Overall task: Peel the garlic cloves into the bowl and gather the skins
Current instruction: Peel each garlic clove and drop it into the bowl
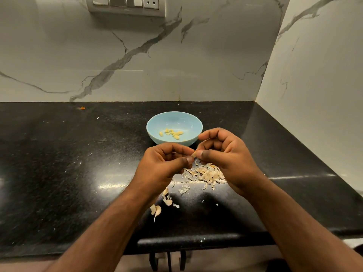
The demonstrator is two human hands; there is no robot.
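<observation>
Here both hands, the left hand [167, 163] and right hand [222, 154], are pinching one small garlic clove [193, 154] by its ends. It is probably handling light, firm and slippery, its skin papery and brittle.

A speckled black worktop [59, 173] fills a corner between white, grey-veined marble walls [196, 55]. A switch panel [125, 5] is mounted high on the back wall; light glints off the polished stone.

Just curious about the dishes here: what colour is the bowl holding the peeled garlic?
The bowl is pale blue, plain, seen clearly in the head view.
</observation>
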